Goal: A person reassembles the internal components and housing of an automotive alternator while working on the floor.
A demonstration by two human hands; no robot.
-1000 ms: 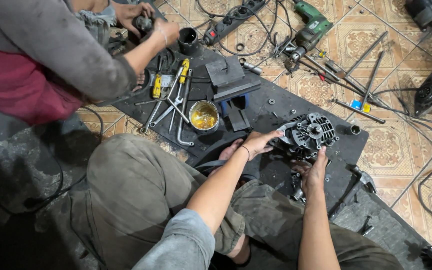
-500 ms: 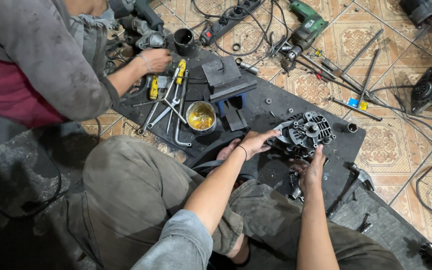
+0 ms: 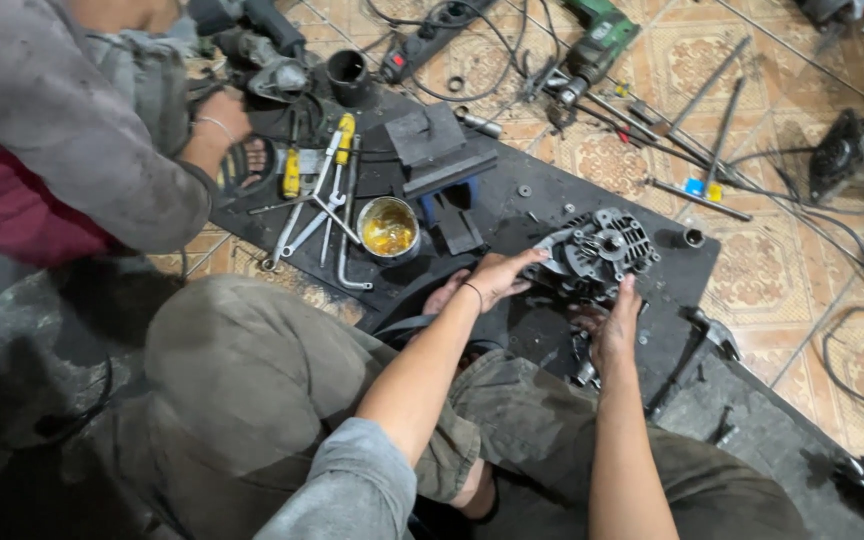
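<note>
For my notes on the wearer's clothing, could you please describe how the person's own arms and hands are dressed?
Both forearms are bare, with no gloves. The left hand has a thin dark band at its wrist, and a grey-blue sleeve is pushed up above that elbow. The right hand shows no band or sleeve.

Grey ribbed alternator housing [image 3: 600,255], tilted, on black mat.
</note>
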